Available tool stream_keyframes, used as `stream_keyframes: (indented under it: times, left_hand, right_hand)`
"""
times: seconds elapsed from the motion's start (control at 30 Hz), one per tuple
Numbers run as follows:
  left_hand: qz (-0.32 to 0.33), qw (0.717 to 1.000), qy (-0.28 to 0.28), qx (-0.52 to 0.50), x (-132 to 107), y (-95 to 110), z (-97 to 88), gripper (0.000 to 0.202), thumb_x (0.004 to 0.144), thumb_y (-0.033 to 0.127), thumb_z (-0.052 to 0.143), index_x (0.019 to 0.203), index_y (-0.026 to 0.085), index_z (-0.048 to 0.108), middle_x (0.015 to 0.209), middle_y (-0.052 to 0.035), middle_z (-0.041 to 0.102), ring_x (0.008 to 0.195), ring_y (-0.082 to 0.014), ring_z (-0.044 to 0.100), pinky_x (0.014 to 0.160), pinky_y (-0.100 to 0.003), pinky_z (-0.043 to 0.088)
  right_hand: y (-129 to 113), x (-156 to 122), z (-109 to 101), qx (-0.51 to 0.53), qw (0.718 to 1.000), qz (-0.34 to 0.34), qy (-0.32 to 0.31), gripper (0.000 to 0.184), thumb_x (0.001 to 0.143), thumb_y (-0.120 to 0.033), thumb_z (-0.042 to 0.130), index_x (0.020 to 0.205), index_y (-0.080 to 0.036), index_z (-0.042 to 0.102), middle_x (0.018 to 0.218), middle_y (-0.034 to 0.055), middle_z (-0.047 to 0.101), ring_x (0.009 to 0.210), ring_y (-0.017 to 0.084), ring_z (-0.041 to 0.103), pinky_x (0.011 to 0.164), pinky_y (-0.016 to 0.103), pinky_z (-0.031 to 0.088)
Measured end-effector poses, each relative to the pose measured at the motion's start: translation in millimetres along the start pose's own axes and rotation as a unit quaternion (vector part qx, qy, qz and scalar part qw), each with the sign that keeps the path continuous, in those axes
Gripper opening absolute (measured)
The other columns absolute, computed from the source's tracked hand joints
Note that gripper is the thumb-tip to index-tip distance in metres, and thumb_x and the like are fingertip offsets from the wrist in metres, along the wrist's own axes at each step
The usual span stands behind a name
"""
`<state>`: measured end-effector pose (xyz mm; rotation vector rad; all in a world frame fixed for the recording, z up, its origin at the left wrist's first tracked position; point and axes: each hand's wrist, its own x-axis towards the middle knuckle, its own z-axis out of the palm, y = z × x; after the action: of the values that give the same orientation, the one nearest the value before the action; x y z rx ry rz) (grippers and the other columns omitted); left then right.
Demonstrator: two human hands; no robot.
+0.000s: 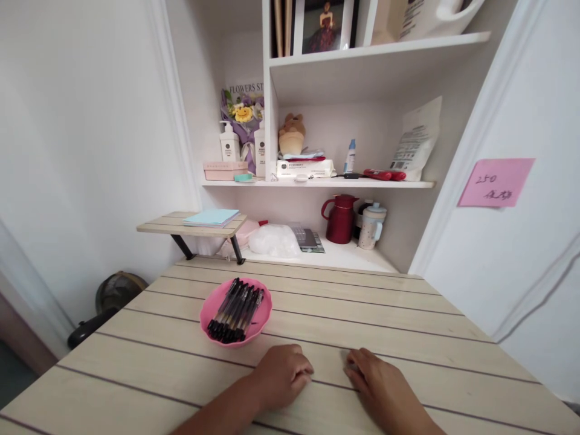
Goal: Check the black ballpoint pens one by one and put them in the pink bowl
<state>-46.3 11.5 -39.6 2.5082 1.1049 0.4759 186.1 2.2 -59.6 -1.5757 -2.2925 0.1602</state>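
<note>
My left hand [284, 376] rests on the wooden slatted table [362, 314], its fingers curled into a loose fist with nothing showing in them. To its right, a short gap away, my right hand [374, 379] also lies on the tabletop with fingers bent inward; no object is visible in it. Just beyond my left hand stands a pink scalloped dish [265, 305]. In the dish lies a bundle of several black-capped pens [235, 311] with clear barrels, side by side and slanting. Neither hand touches the dish or the pens.
A small raised shelf [154, 225] at the back left carries light blue paper [212, 217]. Behind the table, a white shelf unit [353, 183] holds a dark red jug [341, 219], a pale tumbler [371, 226] and a plastic bag [274, 240]. A pink note [497, 182] sticks to the right wall.
</note>
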Motion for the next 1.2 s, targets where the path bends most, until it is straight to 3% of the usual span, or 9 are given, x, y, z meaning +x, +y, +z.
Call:
stream_keyframes:
  times: [0.1,0.17,0.3,0.4,0.53,0.77,1.2]
  left_hand:
    - [-0.014,1.000,0.015,0.000,2,3,-3.6,0.028,0.074,0.019,0.049,0.098,0.022,0.063,0.083,-0.0021,0.062,0.075,-0.0134,0.056,0.067,-0.022,0.042]
    - [-0.046,0.997,0.055,0.008,6,6,-12.3,0.037,0.074,0.021,0.050,0.110,0.022,0.056,0.083,-0.0026,0.063,0.075,-0.0142,0.056,0.069,-0.024,0.042]
    - [-0.130,0.975,0.165,0.076,22,19,-44.9,0.054,0.078,0.026,0.048,0.131,0.021,0.034,0.079,-0.0027,0.062,0.071,-0.0155,0.056,0.069,-0.027,0.041]
    - [-0.156,0.950,0.228,0.145,37,31,-70.4,0.064,0.081,0.023,0.042,0.138,0.022,0.013,0.087,-0.0043,0.063,0.071,-0.0152,0.057,0.066,-0.025,0.040]
    - [-0.181,0.923,0.278,0.195,50,39,-89.7,0.076,0.080,0.015,0.040,0.138,0.021,-0.009,0.100,-0.0073,0.061,0.073,-0.0154,0.058,0.059,-0.023,0.037]
    - [-0.225,0.902,0.290,0.227,54,23,-98.3,0.076,0.080,0.012,0.037,0.138,0.015,-0.012,0.074,-0.0031,0.061,0.062,-0.0146,0.057,0.055,-0.023,0.035]
    - [-0.248,0.890,0.296,0.241,54,20,-101.9,0.076,0.080,0.012,0.038,0.137,0.012,-0.012,0.067,-0.0012,0.059,0.058,-0.0135,0.056,0.054,-0.022,0.035]
  right_hand:
    - [-14,1,-7,0.031,0.999,-0.024,0.019,0.021,0.083,-0.024,0.037,0.088,-0.020,0.057,0.079,0.0051,0.063,0.068,0.018,0.060,0.061,0.028,0.041]
    - [-20,5,-17,0.055,0.996,-0.023,0.072,0.026,0.083,-0.028,0.039,0.103,-0.020,0.053,0.078,0.0040,0.063,0.066,0.017,0.060,0.061,0.028,0.042]
    - [-24,21,-47,0.032,0.971,0.039,0.232,0.057,0.083,-0.038,0.040,0.133,-0.017,0.024,0.067,-0.0012,0.057,0.049,0.014,0.053,0.049,0.026,0.039]
    - [-28,36,-68,-0.026,0.944,0.051,0.326,0.066,0.084,-0.034,0.038,0.139,-0.014,0.005,0.064,-0.0022,0.056,0.045,0.015,0.050,0.045,0.026,0.034]
    - [-27,54,-82,-0.086,0.910,0.056,0.402,0.073,0.084,-0.028,0.038,0.138,-0.010,-0.006,0.062,-0.0025,0.057,0.044,0.016,0.049,0.043,0.025,0.028]
    - [2,72,-91,-0.119,0.879,0.080,0.456,0.078,0.081,-0.028,0.042,0.138,-0.007,-0.007,0.062,-0.0013,0.060,0.045,0.018,0.050,0.043,0.024,0.023]
    - [14,72,-99,-0.086,0.879,0.103,0.457,0.081,0.079,-0.031,0.043,0.137,-0.006,-0.008,0.065,-0.0005,0.061,0.046,0.017,0.049,0.045,0.025,0.026]
